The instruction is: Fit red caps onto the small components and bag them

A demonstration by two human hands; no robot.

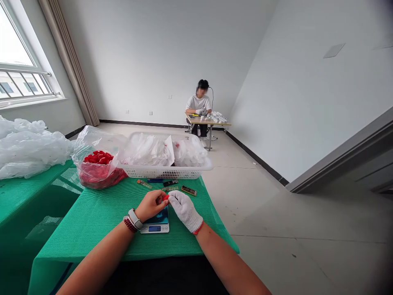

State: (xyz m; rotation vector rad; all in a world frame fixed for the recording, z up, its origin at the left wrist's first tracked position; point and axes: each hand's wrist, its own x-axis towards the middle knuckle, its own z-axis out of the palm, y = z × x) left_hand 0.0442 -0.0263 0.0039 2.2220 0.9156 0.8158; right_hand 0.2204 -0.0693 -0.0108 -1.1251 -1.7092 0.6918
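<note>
A small red piece (166, 197) is pinched between my two hands, its exact kind too small to make out. My bare left hand (152, 205) closes on it from the left, with a watch and a beaded bracelet at the wrist. My right hand (183, 209), in a white knitted glove with a red cuff, grips its other side. Just below the hands lies a digital pocket scale (154, 228), its display lit and its plate partly covered by my left hand. Beyond my fingers are a black stick-shaped item (170, 182) and a dark printed item (188, 191).
A clear bag of red pieces (100, 164) stands behind on the left, beside a white basket (159, 173) of clear plastic bags. More plastic bags (30, 147) are heaped on the left table. A person (199, 102) sits at a far table (192, 120).
</note>
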